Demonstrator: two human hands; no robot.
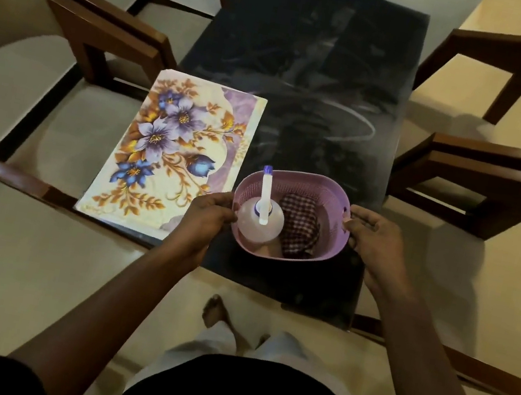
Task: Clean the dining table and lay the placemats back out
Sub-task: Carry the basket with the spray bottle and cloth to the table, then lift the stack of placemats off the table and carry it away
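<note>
A dark glass dining table (pixel 327 69) runs away from me. A floral placemat (pixel 172 154), cream with purple and blue flowers, lies on its near left part. To its right stands a pink plastic basket (pixel 323 187) near the table's front edge. Inside it a clear spray bottle (pixel 258 221) with a white and blue nozzle stands on the left, and a red-and-white checked cloth (pixel 299 225) is bunched on the right. My left hand (pixel 211 213) grips the basket's left rim. My right hand (pixel 374 235) holds its right rim.
Two wooden chairs with pale cushions (pixel 100 30) flank the table on the left and two more (pixel 487 167) on the right. Smear marks (pixel 341 124) show on the glass beyond the basket. My bare feet (pixel 217 315) stand on the pale floor by the table's front edge.
</note>
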